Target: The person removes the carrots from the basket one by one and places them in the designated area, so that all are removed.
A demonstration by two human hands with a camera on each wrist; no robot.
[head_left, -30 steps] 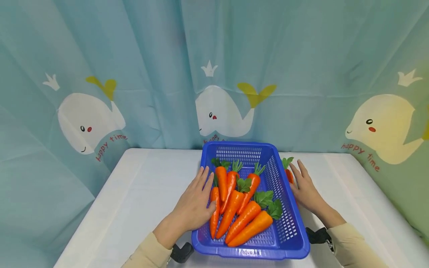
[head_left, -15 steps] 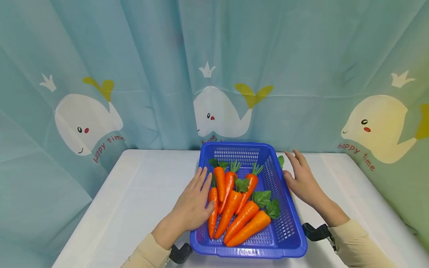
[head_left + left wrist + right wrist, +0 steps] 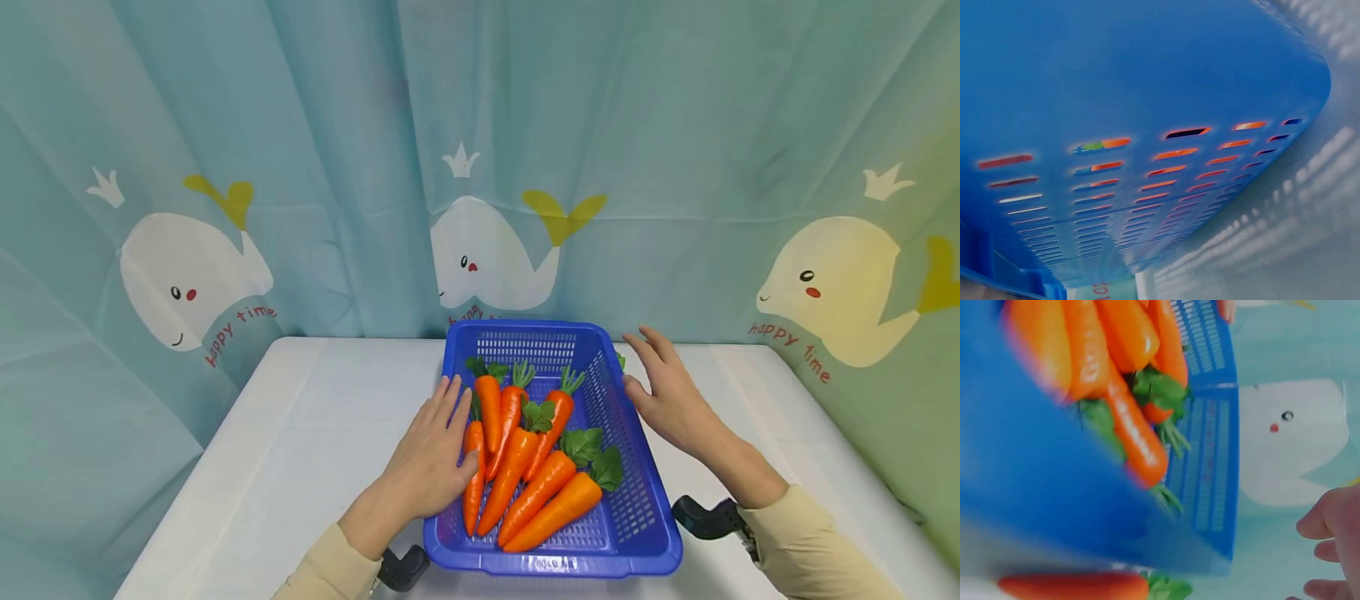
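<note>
A blue plastic basket (image 3: 555, 567) holds several orange carrots (image 3: 517, 471) with green leafy tops. My left hand (image 3: 427, 458) rests at the basket's left rim, fingers extended, with its thumb over the inside. To the right of the basket is my right hand (image 3: 671, 412), fingers spread and holding nothing, its thumb near the right rim. One more carrot (image 3: 1079, 587) lies outside the basket by its right wall. In the head view only a bit of its leaves (image 3: 621, 361) shows past the rim. The left wrist view shows the slotted basket wall (image 3: 1147, 75) from outside.
The basket stands on a white table (image 3: 337, 400), its far end close to a light blue curtain (image 3: 480, 83) with printed whales. White table surface runs along both sides of the basket. Dark wrist devices (image 3: 708, 518) sit by both sleeves.
My right hand has come up off the carrot outside the basket, its fingers now higher and nearer the rim. That carrot sits closer against the wall, mostly hidden. My left hand stays put.
</note>
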